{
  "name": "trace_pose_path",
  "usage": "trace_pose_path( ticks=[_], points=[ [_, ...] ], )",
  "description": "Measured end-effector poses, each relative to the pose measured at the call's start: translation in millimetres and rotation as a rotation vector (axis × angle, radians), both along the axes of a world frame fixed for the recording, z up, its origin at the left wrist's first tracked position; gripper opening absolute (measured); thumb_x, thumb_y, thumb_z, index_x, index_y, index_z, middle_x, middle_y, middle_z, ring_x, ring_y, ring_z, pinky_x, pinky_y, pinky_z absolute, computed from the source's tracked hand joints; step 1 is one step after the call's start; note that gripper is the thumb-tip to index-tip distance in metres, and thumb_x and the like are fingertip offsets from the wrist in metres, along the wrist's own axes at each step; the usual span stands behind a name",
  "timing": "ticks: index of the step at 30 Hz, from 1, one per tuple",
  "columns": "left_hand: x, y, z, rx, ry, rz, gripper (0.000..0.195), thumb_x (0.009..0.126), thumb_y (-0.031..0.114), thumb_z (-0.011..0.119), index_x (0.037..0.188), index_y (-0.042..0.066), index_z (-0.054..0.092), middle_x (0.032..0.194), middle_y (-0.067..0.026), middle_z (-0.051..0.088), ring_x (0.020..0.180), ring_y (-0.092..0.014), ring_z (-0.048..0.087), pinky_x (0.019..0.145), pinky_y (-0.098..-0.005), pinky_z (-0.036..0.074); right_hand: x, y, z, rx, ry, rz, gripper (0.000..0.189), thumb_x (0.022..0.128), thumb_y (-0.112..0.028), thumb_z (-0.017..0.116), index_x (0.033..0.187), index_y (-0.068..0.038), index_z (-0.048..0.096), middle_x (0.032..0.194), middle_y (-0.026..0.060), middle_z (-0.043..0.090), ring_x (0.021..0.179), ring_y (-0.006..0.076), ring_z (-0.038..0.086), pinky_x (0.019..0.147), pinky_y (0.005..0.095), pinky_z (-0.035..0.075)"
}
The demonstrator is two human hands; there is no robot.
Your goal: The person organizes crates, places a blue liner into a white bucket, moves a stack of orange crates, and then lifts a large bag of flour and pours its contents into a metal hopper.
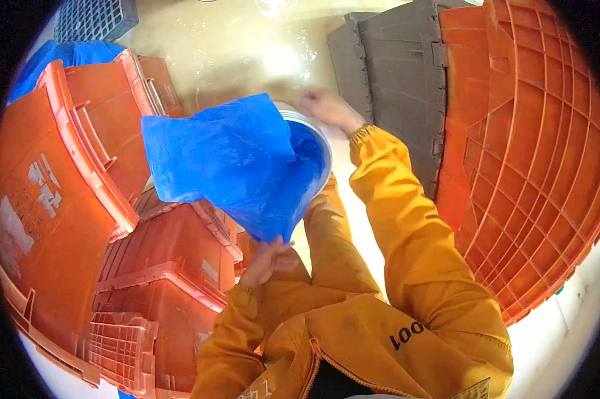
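Observation:
A blue plastic bag (225, 159) is partly inside a white bucket (325, 149), and its loose part spreads out over the rim to the left. At the bag's lower corner, my left hand (267, 262) pinches the plastic, which tapers toward the fingers. My right hand (332, 108) is beside the far right of the bucket's rim, its fingers curled and blurred. Whether it touches the rim or holds anything I cannot tell. More blue plastic lines the inside of the bucket, and the bottom is hidden.
Orange plastic crates (93, 199) are stacked on my left. On the right stand a grey crate (399, 65) and a large ribbed orange crate (524, 164). A dark lattice crate (95, 20) is at the far left. The pale floor (240, 45) looks wet and shiny.

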State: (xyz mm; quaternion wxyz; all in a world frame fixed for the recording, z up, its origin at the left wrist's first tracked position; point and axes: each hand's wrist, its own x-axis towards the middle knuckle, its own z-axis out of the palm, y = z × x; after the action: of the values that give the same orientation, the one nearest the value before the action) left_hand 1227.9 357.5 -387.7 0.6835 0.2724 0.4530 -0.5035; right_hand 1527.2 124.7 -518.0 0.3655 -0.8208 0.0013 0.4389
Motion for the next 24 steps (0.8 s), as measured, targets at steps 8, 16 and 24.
trace_pose_path(
  ticks=[8,16,24],
  points=[
    [101.7,44.9,-189.0,0.051,-0.632,-0.959,0.053,0.093,0.041,0.053,0.135,0.012,0.038,0.126,-0.0163,0.053,0.093,-0.029,0.064,0.074,-0.0384,0.053,-66.5,60.2,46.6,0.258,-0.224,0.462,0.063,0.075,-0.041,0.071,0.124,-0.005,0.053,0.113,0.0171,0.059,0.095,0.0335,0.06,0.078,0.0396,0.051],
    [91.6,65.7,-162.1,0.564,-0.905,-0.953,0.035,0.092,0.018,0.054,0.125,0.01,0.051,0.121,-0.0132,0.058,0.102,-0.023,0.059,0.083,-0.0353,0.049,-149.3,17.6,-6.3,0.155,0.733,0.157,0.041,0.075,-0.032,0.068,0.104,-0.003,0.066,0.097,0.0147,0.067,0.091,0.0249,0.064,0.075,0.0384,0.051],
    [140.7,75.8,-121.2,0.782,-0.821,0.017,0.027,0.085,0.021,0.065,0.109,0.009,0.063,0.124,-0.0134,0.056,0.111,-0.029,0.055,0.09,-0.038,0.045,-50.2,-54.3,27.1,0.098,0.088,-0.312,0.021,0.078,-0.011,0.06,0.097,-0.009,0.068,0.092,0.0109,0.066,0.087,0.0211,0.063,0.072,0.0353,0.053]
  ],
)
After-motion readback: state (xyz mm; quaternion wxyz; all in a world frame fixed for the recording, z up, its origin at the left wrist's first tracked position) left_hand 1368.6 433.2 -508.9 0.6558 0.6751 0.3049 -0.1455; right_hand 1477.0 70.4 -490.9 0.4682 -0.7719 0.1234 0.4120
